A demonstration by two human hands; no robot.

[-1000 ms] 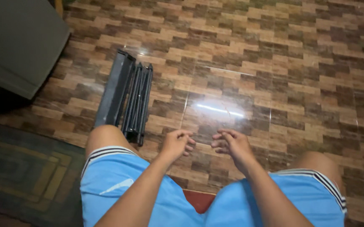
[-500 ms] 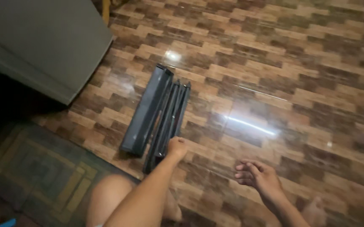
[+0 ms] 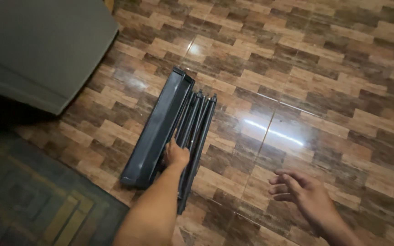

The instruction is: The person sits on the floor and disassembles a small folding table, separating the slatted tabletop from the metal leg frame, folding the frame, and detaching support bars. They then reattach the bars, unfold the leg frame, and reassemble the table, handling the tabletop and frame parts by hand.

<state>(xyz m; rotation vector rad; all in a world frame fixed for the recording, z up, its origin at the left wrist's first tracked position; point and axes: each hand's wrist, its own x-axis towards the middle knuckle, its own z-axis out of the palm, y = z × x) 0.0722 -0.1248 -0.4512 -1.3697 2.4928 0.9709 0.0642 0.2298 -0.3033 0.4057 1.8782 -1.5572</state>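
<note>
one folded black rack [image 3: 169, 127], two hands, one rug [image 3: 28, 196], one grey cabinet [image 3: 37, 45]

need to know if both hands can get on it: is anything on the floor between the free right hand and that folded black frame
Nothing visible: only bare tiled floor lies between the open right hand and the folded black frame, which the left hand grips.

Single head cam, looks steeply down at tiled floor [image 3: 297, 91], fairly close.

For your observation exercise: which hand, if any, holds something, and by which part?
The left hand grips the folded black metal frame on its thin rods, near the lower end. The right hand holds nothing.
</note>
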